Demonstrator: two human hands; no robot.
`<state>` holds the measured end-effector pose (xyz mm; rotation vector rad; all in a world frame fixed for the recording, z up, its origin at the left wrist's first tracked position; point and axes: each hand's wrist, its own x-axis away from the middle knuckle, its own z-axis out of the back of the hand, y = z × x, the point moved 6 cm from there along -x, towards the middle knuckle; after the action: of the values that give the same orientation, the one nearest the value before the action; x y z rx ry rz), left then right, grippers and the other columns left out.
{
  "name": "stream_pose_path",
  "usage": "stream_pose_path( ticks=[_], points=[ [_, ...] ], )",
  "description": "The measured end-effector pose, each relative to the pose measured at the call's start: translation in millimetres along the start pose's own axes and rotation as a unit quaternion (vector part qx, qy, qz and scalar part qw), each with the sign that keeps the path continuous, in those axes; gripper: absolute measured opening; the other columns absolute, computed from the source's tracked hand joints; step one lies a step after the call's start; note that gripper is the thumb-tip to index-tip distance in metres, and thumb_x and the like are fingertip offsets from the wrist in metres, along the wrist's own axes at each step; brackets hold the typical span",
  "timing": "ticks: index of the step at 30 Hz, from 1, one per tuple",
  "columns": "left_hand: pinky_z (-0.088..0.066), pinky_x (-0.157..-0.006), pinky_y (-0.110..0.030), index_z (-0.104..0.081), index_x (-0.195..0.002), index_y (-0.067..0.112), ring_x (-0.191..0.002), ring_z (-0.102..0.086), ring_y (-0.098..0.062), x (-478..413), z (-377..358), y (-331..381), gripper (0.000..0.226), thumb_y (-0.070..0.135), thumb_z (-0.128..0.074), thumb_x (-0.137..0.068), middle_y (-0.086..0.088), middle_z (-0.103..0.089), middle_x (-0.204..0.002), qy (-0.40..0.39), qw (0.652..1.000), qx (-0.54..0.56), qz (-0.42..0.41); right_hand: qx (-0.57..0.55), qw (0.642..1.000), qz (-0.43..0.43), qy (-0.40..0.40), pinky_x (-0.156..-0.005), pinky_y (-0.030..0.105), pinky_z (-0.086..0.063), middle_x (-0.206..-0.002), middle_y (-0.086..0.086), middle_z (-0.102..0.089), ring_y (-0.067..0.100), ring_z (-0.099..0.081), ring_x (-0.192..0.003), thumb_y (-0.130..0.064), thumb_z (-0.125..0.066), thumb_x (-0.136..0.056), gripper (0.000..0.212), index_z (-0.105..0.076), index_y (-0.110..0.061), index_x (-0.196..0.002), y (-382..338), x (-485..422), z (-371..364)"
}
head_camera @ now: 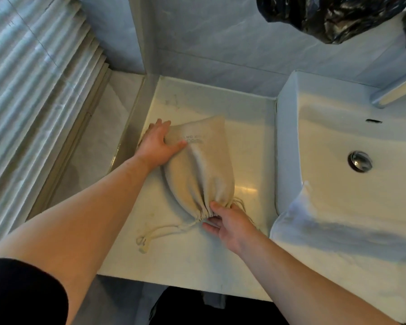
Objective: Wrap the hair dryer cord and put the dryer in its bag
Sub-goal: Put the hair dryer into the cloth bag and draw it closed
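Note:
A beige cloth drawstring bag (203, 170) lies bulging on the pale marble counter (174, 259), its mouth gathered shut toward me. The hair dryer and its cord are hidden; nothing of them shows outside the bag. My left hand (158, 144) grips the bag's far closed end, thumb on top near the printed lettering. My right hand (227, 221) pinches the puckered neck of the bag. A pale drawstring (159, 233) trails from the neck to the left across the counter and ends in a knot. More string ends poke out to the right of my right hand.
A white rectangular basin (338, 148) with a chrome drain (360, 161) stands right of the bag. A chrome tap (394, 92) is at the far right. A black plastic bag (338, 15) hangs at the top. Tiled wall behind, ribbed panel (33, 90) left.

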<state>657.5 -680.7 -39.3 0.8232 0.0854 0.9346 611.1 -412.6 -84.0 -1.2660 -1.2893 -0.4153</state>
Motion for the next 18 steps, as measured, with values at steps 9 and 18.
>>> stream_pose_path(
  ticks=[9,18],
  points=[
    [-0.042,-0.099,-0.034,-0.05,-0.142,0.012,-0.124,-0.055,-0.029,-29.7,-15.0,18.6,0.076,0.056,-0.069,-0.083,-0.01,-0.055,-0.142,-0.109,0.993,-0.002,0.054,-0.067,0.991,0.067,0.093,-0.052,0.029,-0.055,-0.098,0.012,-0.069,0.022,-0.066,-0.075,-0.013,-0.068,-0.086,0.039,-0.056,-0.007,-0.123,-56.4,-11.2,40.0],
    [-0.057,-0.075,-0.035,-0.072,-0.1,0.011,-0.082,-0.073,-0.028,-15.1,-30.0,-1.3,0.053,0.051,-0.083,-0.068,-0.007,-0.076,-0.086,-0.189,0.952,0.174,0.166,-0.098,0.985,0.121,0.078,-0.067,0.044,-0.059,-0.11,0.009,-0.069,0.032,-0.069,-0.096,-0.024,-0.068,-0.088,0.02,-0.055,-0.027,-0.103,-68.1,-13.5,41.5]
  ],
)
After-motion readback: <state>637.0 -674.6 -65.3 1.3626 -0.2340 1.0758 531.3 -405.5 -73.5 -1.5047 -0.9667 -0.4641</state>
